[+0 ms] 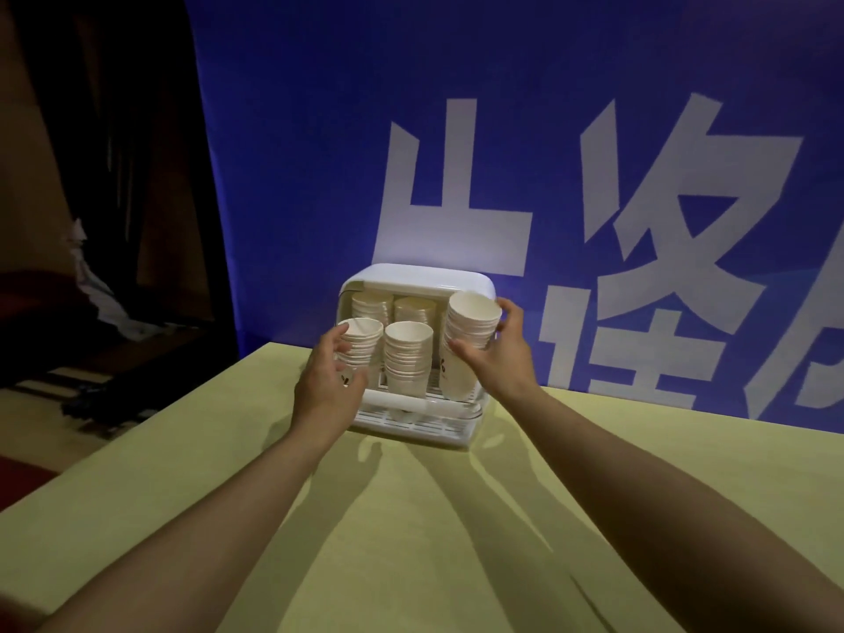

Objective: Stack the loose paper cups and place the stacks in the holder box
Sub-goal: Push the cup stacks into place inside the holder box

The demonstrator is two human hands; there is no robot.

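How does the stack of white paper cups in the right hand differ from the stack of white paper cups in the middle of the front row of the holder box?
The stack of white paper cups in the right hand leans left; the middle front stack stands upright. The right hand grips the right stack, while nothing touches the middle one. The right stack rises higher, up to the white plastic holder box's lid. Both are nested white cups, mouths up.

Yellow-green tablecloth; blue banner behind; dark curtain, possibly, left.
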